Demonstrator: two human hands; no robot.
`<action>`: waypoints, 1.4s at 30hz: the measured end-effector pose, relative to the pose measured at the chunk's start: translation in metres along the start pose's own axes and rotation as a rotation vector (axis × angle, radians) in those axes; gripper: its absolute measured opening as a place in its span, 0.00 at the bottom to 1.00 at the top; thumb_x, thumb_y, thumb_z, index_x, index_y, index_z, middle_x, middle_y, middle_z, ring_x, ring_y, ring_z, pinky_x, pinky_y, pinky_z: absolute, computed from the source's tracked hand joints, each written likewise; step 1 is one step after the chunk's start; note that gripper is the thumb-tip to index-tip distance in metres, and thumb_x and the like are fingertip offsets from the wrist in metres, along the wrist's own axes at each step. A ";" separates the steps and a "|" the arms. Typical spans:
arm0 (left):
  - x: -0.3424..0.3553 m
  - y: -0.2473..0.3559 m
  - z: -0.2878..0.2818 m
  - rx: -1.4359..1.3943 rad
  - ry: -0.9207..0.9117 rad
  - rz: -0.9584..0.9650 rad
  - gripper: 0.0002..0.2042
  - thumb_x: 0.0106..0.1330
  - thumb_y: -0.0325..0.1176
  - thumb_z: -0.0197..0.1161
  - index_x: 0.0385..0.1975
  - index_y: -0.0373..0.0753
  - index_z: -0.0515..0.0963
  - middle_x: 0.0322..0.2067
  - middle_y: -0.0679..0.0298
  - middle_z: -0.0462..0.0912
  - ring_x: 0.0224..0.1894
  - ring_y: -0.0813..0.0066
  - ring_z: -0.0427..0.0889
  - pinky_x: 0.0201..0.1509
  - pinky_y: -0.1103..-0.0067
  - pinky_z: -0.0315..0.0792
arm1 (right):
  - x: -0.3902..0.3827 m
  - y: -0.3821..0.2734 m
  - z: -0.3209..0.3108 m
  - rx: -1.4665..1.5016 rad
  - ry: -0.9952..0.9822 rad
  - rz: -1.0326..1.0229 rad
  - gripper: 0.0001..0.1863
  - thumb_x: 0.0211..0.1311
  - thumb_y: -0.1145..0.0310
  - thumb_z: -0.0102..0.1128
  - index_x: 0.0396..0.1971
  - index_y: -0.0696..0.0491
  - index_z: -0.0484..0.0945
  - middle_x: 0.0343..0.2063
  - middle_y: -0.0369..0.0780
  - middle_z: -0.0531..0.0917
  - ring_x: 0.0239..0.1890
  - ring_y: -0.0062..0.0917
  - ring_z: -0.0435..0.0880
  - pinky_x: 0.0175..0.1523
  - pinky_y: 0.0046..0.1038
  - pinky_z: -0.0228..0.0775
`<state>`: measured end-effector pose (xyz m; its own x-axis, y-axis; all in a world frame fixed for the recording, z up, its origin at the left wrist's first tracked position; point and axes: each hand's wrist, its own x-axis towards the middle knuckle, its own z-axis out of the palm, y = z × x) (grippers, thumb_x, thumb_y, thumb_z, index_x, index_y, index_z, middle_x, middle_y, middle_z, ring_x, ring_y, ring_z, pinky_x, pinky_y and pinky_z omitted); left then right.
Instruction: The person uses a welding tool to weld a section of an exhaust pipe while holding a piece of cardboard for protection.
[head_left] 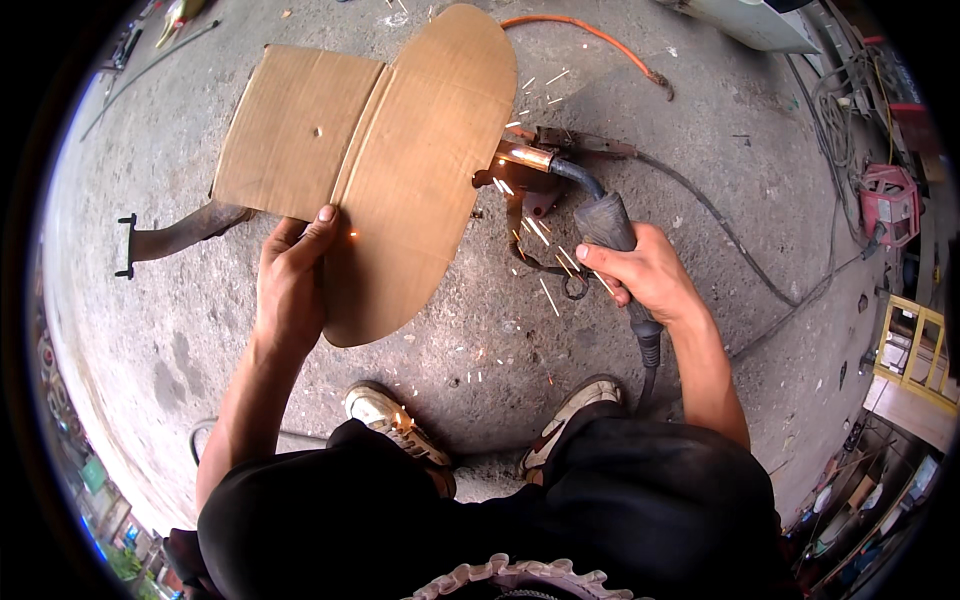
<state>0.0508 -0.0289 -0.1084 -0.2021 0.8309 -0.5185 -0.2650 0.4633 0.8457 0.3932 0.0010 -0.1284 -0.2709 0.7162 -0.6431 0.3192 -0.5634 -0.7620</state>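
My left hand (296, 265) grips the lower edge of a large folded piece of cardboard (425, 170), thumb on top. The cardboard has a square flap and a long rounded flap. In my right hand (645, 275) is a MIG welding torch (606, 225), held by its dark ribbed grip. Its copper-coloured nozzle (524, 155) points left, its tip close to the cardboard's right edge. Sparks fly around the nozzle and down toward my shoes. A rusty metal part (530, 190) lies under the nozzle, partly hidden by the cardboard. A curved metal pipe (185, 232) sticks out at left.
A clamp (580, 142) with a dark cable lies beyond the nozzle. An orange hose (590, 32) curves across the concrete floor at the top. A pink-red box-shaped device (888, 206) and a yellow frame (912, 350) stand at right. My shoes (395, 420) are planted at the bottom.
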 end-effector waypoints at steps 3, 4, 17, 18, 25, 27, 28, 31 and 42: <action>-0.001 -0.002 0.004 -0.040 -0.005 0.001 0.14 0.69 0.32 0.56 0.48 0.28 0.71 0.41 0.57 0.80 0.41 0.75 0.80 0.46 0.79 0.73 | 0.000 -0.001 0.001 0.005 -0.004 -0.003 0.15 0.55 0.61 0.67 0.21 0.53 0.72 0.13 0.29 0.69 0.12 0.12 0.65 0.17 0.19 0.55; 0.000 -0.005 0.004 -0.053 -0.004 0.005 0.15 0.69 0.32 0.56 0.49 0.28 0.71 0.42 0.57 0.80 0.41 0.75 0.80 0.47 0.79 0.73 | 0.000 0.001 0.001 0.009 -0.004 -0.006 0.15 0.55 0.61 0.67 0.21 0.53 0.72 0.13 0.29 0.69 0.12 0.12 0.65 0.17 0.19 0.55; 0.009 0.014 -0.019 -0.021 0.106 0.057 0.12 0.70 0.34 0.55 0.44 0.31 0.72 0.37 0.62 0.79 0.39 0.80 0.79 0.43 0.83 0.72 | -0.001 -0.001 -0.002 0.034 -0.004 0.011 0.13 0.55 0.63 0.66 0.24 0.55 0.73 0.14 0.30 0.69 0.12 0.11 0.65 0.17 0.18 0.55; 0.010 0.011 -0.021 -0.017 0.112 0.048 0.12 0.70 0.34 0.55 0.44 0.31 0.73 0.37 0.62 0.79 0.39 0.80 0.79 0.43 0.83 0.72 | -0.001 -0.002 -0.002 0.028 -0.005 0.013 0.13 0.55 0.63 0.66 0.24 0.55 0.73 0.14 0.30 0.70 0.12 0.11 0.65 0.17 0.18 0.55; 0.000 0.002 -0.004 -0.004 0.043 0.009 0.12 0.69 0.33 0.56 0.43 0.30 0.72 0.35 0.60 0.81 0.35 0.79 0.80 0.39 0.83 0.73 | -0.002 -0.003 -0.001 0.024 -0.006 0.010 0.14 0.55 0.63 0.66 0.22 0.55 0.72 0.13 0.30 0.70 0.12 0.12 0.65 0.17 0.18 0.55; -0.001 0.001 -0.002 -0.011 0.027 -0.001 0.13 0.69 0.33 0.56 0.46 0.29 0.72 0.38 0.60 0.81 0.37 0.78 0.80 0.41 0.81 0.74 | -0.001 -0.003 0.000 0.026 -0.010 0.008 0.14 0.55 0.63 0.66 0.22 0.55 0.72 0.13 0.30 0.70 0.12 0.12 0.65 0.17 0.18 0.55; -0.003 0.000 0.001 -0.022 0.027 0.001 0.13 0.69 0.33 0.56 0.46 0.29 0.72 0.38 0.60 0.81 0.37 0.77 0.80 0.41 0.81 0.74 | -0.001 -0.003 0.000 0.024 -0.011 0.008 0.14 0.55 0.63 0.66 0.22 0.55 0.72 0.13 0.30 0.70 0.12 0.12 0.65 0.17 0.18 0.55; -0.002 -0.004 0.002 -0.038 0.015 -0.014 0.14 0.68 0.32 0.57 0.47 0.29 0.72 0.40 0.59 0.81 0.39 0.77 0.80 0.43 0.80 0.74 | 0.000 -0.002 -0.001 0.024 -0.007 0.006 0.14 0.55 0.63 0.66 0.21 0.55 0.72 0.13 0.30 0.70 0.12 0.12 0.65 0.17 0.18 0.55; -0.007 0.016 -0.006 0.034 0.096 -0.022 0.11 0.70 0.36 0.56 0.42 0.33 0.74 0.34 0.64 0.79 0.32 0.79 0.78 0.35 0.83 0.72 | -0.002 0.000 -0.001 0.035 -0.007 0.017 0.12 0.55 0.64 0.67 0.28 0.57 0.75 0.15 0.30 0.70 0.13 0.11 0.65 0.17 0.18 0.55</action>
<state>0.0419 -0.0292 -0.0919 -0.2866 0.7876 -0.5455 -0.2381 0.4929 0.8369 0.3947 0.0006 -0.1268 -0.2723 0.7037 -0.6562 0.2919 -0.5894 -0.7532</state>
